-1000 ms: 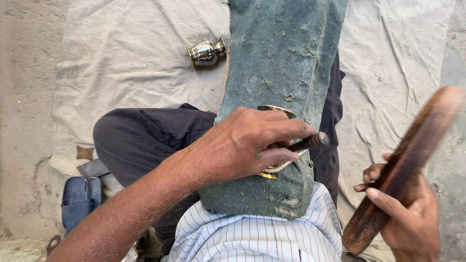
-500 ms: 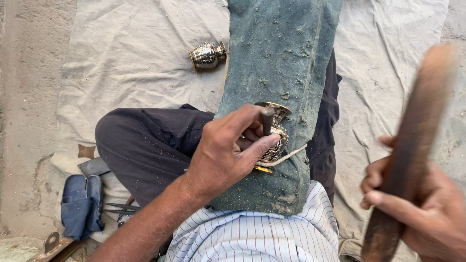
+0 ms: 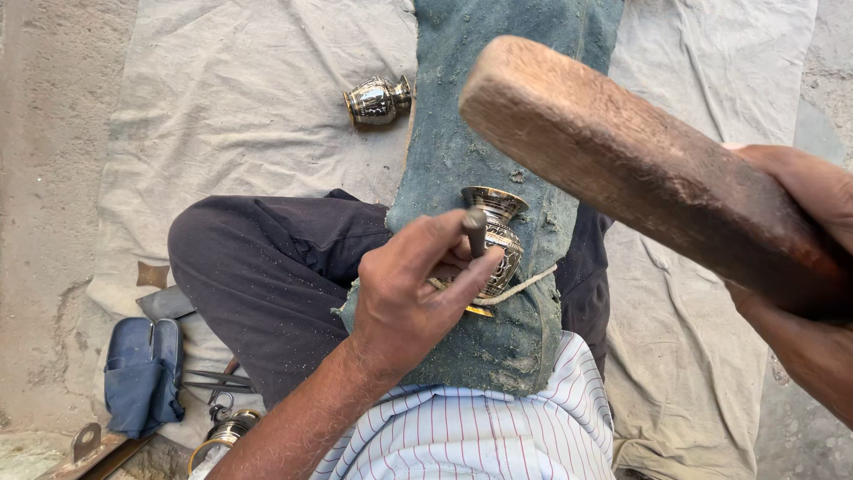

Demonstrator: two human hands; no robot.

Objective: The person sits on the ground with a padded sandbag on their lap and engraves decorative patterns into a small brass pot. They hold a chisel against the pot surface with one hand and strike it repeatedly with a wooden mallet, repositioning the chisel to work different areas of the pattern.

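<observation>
The small engraved brass vase [image 3: 494, 240] lies on its side on a green padded block [image 3: 498, 116] over the person's lap, a cord [image 3: 524, 286] looped around it, seemingly to keep it from rolling; the left hand [image 3: 413, 289] is closed around a short metal punch [image 3: 477, 233], its tip set against the vase's shoulder; the right hand [image 3: 795, 258], up and to the right of the vase, is clamped on a thick wooden mallet [image 3: 622, 164] raised above the punch; a second vase [image 3: 378, 100] lies beyond, beside the block, on the cloth [image 3: 240, 107].
</observation>
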